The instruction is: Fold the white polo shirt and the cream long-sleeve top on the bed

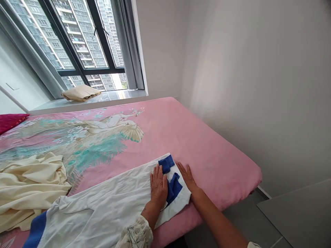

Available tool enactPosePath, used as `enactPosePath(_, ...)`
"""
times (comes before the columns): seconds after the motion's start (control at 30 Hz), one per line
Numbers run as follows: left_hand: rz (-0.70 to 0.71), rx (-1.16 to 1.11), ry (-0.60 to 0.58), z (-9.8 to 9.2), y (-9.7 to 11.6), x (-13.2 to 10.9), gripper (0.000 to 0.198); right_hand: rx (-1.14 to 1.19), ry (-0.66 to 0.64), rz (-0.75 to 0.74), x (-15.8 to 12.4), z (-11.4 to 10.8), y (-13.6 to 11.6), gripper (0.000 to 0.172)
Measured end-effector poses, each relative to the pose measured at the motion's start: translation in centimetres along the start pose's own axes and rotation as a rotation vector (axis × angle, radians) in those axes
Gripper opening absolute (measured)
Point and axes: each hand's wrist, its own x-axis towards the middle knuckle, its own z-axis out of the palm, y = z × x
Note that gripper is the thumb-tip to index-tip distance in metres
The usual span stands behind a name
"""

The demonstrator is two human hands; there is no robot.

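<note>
A white garment [108, 203] with blue trim lies spread across the near edge of a pink bed [196, 141]. My left hand [158, 186] rests flat on it, fingers stretched out, beside the blue collar part [172, 186]. My right hand [187, 176] lies flat at the garment's right edge, fingers extended and partly on the pink sheet. Neither hand holds anything. A blue cuff [36, 230] of the garment shows at the lower left.
A crumpled cream cloth [28, 186] lies on the bed's left side. A red pillow [10, 120] sits at the far left. A tan cushion [80, 92] rests on the window sill. A white wall [258, 86] runs along the bed's right; grey floor [258, 224] lies below.
</note>
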Motion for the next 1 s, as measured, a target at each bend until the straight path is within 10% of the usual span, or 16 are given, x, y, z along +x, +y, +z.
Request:
enactPosePath(0.17, 0.178, 0.084, 0.125, -2.1, 0.8, -1.9, 0.043, -0.117, 0.031, 0.008, 0.2, 1.8, 0.8, 0.057)
enactPosePath(0.37, 0.424, 0.301, -0.056, -3.8, 1.2, -6.3, 0.057, -0.152, 0.061, 0.014, 0.2, 2.8, 1.5, 0.058)
enactPosePath(1.0, 0.245, 0.085, -0.054, -0.6, 1.3, -5.7, 0.046, -0.066, 0.044, 0.013, 0.1, 2.5, 1.4, 0.058)
